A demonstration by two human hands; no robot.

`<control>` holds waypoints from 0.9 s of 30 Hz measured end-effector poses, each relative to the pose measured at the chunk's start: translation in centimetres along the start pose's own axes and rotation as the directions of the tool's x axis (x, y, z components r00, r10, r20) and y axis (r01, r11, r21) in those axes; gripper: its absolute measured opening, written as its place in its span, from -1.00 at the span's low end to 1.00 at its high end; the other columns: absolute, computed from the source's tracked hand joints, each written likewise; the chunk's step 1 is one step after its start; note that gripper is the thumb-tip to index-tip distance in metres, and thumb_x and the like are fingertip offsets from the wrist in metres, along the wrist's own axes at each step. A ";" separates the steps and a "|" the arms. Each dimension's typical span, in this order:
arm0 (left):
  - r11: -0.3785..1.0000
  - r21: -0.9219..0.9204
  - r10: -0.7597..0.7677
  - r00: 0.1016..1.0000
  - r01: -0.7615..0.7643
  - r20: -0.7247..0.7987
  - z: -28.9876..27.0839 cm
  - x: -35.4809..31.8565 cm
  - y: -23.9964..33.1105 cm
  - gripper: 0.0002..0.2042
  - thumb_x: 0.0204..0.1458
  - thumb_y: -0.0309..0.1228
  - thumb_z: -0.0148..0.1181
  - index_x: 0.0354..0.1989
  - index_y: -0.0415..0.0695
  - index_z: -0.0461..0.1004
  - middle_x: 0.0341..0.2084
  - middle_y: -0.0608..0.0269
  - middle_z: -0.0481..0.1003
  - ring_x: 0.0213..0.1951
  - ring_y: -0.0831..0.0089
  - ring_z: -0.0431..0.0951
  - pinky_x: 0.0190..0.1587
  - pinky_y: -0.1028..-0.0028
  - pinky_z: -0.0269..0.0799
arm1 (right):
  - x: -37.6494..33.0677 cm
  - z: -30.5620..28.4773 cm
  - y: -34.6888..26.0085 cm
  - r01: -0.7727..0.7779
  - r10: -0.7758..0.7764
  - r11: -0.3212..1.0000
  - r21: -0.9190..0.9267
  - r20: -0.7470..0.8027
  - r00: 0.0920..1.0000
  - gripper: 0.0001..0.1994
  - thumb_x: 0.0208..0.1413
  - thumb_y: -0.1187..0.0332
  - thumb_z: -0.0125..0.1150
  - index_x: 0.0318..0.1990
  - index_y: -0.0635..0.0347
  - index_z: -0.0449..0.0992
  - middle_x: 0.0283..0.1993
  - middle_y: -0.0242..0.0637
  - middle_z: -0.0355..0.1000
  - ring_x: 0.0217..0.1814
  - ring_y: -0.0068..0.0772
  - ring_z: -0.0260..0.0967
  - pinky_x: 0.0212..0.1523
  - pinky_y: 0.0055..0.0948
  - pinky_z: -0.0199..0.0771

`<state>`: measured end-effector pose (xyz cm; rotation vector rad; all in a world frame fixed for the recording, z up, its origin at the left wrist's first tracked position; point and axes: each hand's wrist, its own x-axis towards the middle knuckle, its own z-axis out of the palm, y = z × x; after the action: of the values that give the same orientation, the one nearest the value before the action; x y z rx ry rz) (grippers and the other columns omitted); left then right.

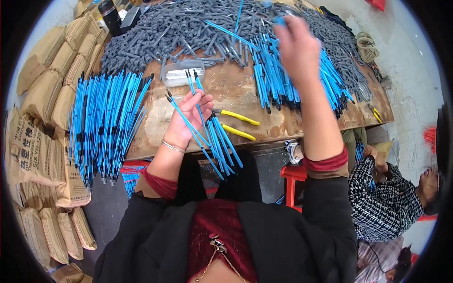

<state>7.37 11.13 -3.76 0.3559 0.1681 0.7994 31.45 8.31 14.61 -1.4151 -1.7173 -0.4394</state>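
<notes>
Left hand point(188, 113) holds a bundle of blue rods point(212, 137) over the desk point(236, 89); blurred right hand point(295, 45) reaches the grey pile point(188, 28), grip unclear.

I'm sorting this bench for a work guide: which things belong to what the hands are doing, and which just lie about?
In use:
left hand gripping a bunch of blue rods
right hand reaching to the far blue rods

Lying about:
yellow pliers
grey parts heap
clear tray
paper sacks

a worn brown wooden tabletop point(302, 123) fills the middle; stacked tan paper sacks point(45, 94) line the left (some printed), pale concrete floor point(415, 89) right, red plastic stool point(293, 175) beneath.
</notes>
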 end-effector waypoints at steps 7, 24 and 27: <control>0.998 -0.015 0.066 0.973 -0.064 0.220 4.3 -1.1 -0.5 -0.83 0.12 -0.35 0.01 -0.16 -0.10 0.38 -0.37 0.13 0.50 -0.34 0.34 0.53 -0.27 0.41 0.48 | -9.0 -0.4 -4.3 -0.357 0.061 0.866 0.350 0.636 0.770 -0.83 0.07 0.31 0.11 -0.36 0.26 0.40 -0.58 -0.26 0.40 -0.60 -0.36 0.36 -0.53 -0.44 0.37; 0.995 0.080 -0.069 0.991 0.059 0.118 3.2 -1.0 -0.6 -0.85 0.10 -0.42 -0.01 -0.18 -0.08 0.41 -0.68 0.32 0.37 -0.69 0.54 0.28 -0.65 0.59 0.12 | -5.0 1.9 21.1 -0.108 0.404 0.774 -0.624 0.356 0.843 -0.74 0.04 0.17 0.07 -0.25 0.16 0.48 -0.27 -0.15 0.47 -0.31 0.03 0.44 -0.26 -0.06 0.42; 0.995 0.095 -0.018 0.997 0.011 0.075 3.1 -1.7 -0.5 -0.85 0.10 -0.43 -0.01 -0.18 -0.09 0.42 -0.66 0.31 0.38 -0.68 0.53 0.30 -0.63 0.58 0.14 | -4.0 2.3 19.2 -0.074 0.416 0.712 -0.698 0.335 0.846 -0.75 0.06 0.22 0.04 -0.27 0.23 0.43 -0.31 -0.05 0.45 -0.31 0.04 0.43 -0.29 -0.09 0.43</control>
<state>7.42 8.78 -1.01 0.4732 0.1370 0.7643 48.33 13.24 5.59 -2.4300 -1.7675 -0.6295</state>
